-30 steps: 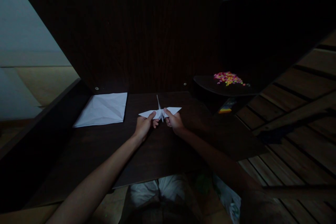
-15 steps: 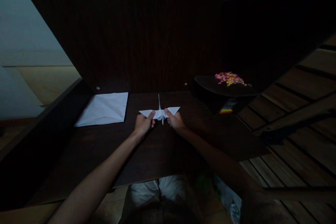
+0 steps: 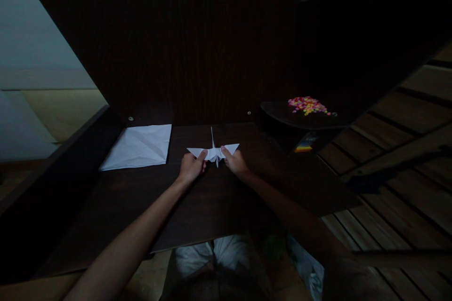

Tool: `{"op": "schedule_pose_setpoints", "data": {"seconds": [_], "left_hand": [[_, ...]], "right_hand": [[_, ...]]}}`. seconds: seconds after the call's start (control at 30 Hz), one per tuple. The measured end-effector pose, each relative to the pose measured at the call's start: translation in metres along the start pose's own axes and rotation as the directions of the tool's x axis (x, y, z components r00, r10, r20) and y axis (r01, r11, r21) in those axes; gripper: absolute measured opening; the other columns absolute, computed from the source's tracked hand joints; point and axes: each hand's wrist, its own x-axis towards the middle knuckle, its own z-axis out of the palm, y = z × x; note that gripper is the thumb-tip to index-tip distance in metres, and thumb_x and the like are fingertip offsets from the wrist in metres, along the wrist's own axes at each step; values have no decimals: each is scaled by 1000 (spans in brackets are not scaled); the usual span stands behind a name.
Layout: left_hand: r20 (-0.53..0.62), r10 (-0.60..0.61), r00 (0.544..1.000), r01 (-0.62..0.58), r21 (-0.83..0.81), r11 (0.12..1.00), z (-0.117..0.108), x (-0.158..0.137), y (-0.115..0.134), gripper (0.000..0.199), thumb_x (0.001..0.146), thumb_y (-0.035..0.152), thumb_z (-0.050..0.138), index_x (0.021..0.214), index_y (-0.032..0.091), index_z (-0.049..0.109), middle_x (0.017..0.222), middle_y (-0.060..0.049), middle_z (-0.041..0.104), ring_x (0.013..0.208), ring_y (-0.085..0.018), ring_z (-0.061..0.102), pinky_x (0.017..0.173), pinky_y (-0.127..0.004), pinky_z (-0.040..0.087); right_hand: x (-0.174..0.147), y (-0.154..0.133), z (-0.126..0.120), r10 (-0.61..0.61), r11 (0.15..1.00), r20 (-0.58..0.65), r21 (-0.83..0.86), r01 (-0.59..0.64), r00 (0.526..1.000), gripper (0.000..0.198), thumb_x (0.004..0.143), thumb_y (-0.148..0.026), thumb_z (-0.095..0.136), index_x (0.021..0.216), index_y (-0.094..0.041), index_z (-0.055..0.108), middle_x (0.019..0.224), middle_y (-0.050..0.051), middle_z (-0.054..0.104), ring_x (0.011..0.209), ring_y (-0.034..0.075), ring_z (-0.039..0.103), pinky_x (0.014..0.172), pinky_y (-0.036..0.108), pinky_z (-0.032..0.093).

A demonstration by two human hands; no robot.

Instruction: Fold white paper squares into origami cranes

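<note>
A white folded paper crane [image 3: 213, 154] is held over the dark desk, its two wings spread sideways. One thin point of it sticks out away from me, and a shorter one points toward me. My left hand [image 3: 191, 166] is closed on the left wing, thumb on top near the body. Closed on the right wing in the same way is my right hand [image 3: 236, 162], fingers curled underneath. The undersides of the wings are hidden by my fingers.
Left of my hands lies a stack of white creased paper [image 3: 137, 146] on the desk [image 3: 197, 216]. Small colourful pieces [image 3: 306, 105] are heaped on a low rounded shelf [image 3: 278, 112] at the right. An upright dark panel [image 3: 197, 56] rises behind the desk.
The crane's wings look slightly closer together, the right wing tip having shifted a little left. Both hands keep their hold, and the whole view has moved slightly.
</note>
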Motion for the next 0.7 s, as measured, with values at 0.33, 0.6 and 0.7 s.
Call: {"op": "schedule_pose_setpoints", "data": {"seconds": [0.33, 0.6, 0.7], "left_hand": [[-78, 109, 991, -68, 402, 913, -4, -9, 18, 49, 88, 37, 44, 43, 18, 53, 42, -5, 57, 51, -20, 62, 56, -25, 42], [-84, 127, 988, -72, 476, 876, -5, -9, 16, 49, 88, 36, 44, 46, 17, 60, 49, -8, 63, 56, -22, 65, 62, -26, 45], [-90, 131, 987, -80, 430, 899, -4, -8, 15, 46, 88, 37, 45, 52, 15, 63, 48, -7, 63, 50, -20, 63, 56, -25, 44]], "right_hand": [[-7, -14, -1, -165, 826, -44, -552, 113, 985, 53, 91, -41, 39, 47, -17, 53, 52, 10, 62, 56, 19, 61, 53, 26, 38], [-11, -22, -3, -156, 652, -43, -755, 70, 987, 48, 93, -41, 43, 64, -12, 69, 72, 16, 71, 67, 21, 66, 60, 26, 40], [-10, -24, -6, -154, 654, -33, -752, 77, 987, 49, 95, -41, 40, 68, -13, 70, 73, 15, 72, 69, 20, 67, 62, 25, 40]]}}
